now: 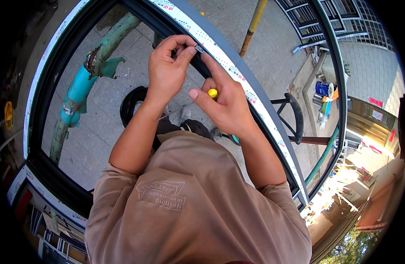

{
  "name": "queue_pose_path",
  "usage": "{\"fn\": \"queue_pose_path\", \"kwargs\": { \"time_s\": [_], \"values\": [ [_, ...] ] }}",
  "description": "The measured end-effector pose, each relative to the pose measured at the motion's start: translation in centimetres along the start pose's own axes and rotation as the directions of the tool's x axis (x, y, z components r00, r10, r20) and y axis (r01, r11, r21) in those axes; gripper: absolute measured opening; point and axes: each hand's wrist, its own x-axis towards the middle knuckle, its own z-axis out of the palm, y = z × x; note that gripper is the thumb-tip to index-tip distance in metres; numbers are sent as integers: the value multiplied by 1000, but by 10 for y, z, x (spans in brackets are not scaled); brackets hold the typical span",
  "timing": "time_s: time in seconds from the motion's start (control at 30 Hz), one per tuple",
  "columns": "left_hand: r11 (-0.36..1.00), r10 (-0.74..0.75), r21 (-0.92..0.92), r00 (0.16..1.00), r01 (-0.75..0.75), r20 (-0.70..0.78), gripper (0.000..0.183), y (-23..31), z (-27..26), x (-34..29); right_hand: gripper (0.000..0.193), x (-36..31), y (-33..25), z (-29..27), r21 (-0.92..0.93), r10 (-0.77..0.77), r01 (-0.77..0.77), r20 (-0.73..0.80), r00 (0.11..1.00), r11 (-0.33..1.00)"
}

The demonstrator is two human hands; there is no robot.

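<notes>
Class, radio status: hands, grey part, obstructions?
Left hand pinching grey part at frame. Right hand holding yellow handle, index finger near part. No obstruction visible.

The opening in the black frame [46, 88] leaves room left of the left grip [169, 72], though a turquoise pipe [79, 90] obstructs its far side; rightward, the film-covered rail [240, 78] bars passage.

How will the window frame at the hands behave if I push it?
The window frame likely acts stiff, its bars joined at corners. It may be light for its size: paving shows through its openings. Its smooth-looking white film could be slippery.
</notes>
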Motion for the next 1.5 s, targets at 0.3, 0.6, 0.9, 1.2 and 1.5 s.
{"fn": "queue_pose_path", "kwargs": {
  "time_s": [0.3, 0.6, 0.9, 1.2, 1.5],
  "values": [
    [1000, 25, 0, 1000, -25, -2, 8, 0, 0, 0, 82, 0, 2, -1, -14, -26, 27, 26, 999, 1000],
    [998, 66, -22, 998, -66, -4, 10, -7, 1, -2, 86, -1, 4, -4, -48, -56, 58, 33, 998, 997],
    [986, 154, -68, 988, -154, -6, 11, -14, 1, -4, 94, -4, 16, -1, -122, -184, 186, 23, 983, 975],
    [982, 173, -78, 985, -173, -8, 10, -17, 0, -4, 99, -4, 22, 0, -144, -238, 241, 36, 971, 960],
    [976, 218, -9, 976, -219, -23, 11, -6, -2, -5, 100, -7, 21, -2, -108, -232, 235, 42, 972, 966]
  ]
}}
